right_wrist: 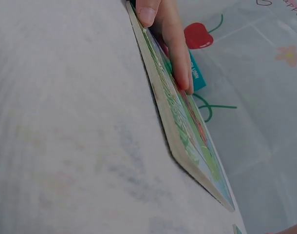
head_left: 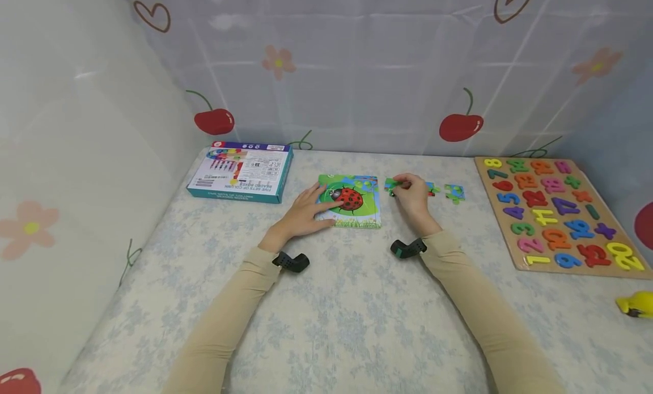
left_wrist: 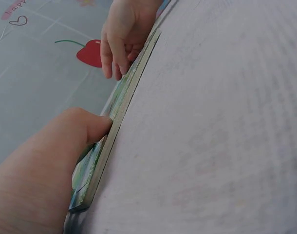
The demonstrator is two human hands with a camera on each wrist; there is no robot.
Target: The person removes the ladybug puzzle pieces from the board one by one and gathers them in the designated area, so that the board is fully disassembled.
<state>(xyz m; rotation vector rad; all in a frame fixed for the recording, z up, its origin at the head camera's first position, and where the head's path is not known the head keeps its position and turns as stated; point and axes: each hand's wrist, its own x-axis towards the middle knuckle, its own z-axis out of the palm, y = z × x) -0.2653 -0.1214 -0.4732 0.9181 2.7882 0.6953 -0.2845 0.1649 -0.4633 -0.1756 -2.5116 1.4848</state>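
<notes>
"Now, what's underway?"
"On the desk (head_left: 347, 314), the left hand (head_left: 305, 211) spreads its fingers over the ladybug board (head_left: 353, 199); beyond, the right hand (head_left: 414, 197) curls among loose puzzle pieces (head_left: 455, 192), any pinch unclear."
"The step?"
"Apparently choosing a piece; next calls for a sure grip."

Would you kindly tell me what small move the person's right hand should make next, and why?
Probably the right hand should lift the puzzle piece at its fingertips toward the ladybug board: the left hand rests on that board, which could keep it steady, and the piece lies close beside it. Whether the fingers already pinch the piece, I cannot tell.
</notes>
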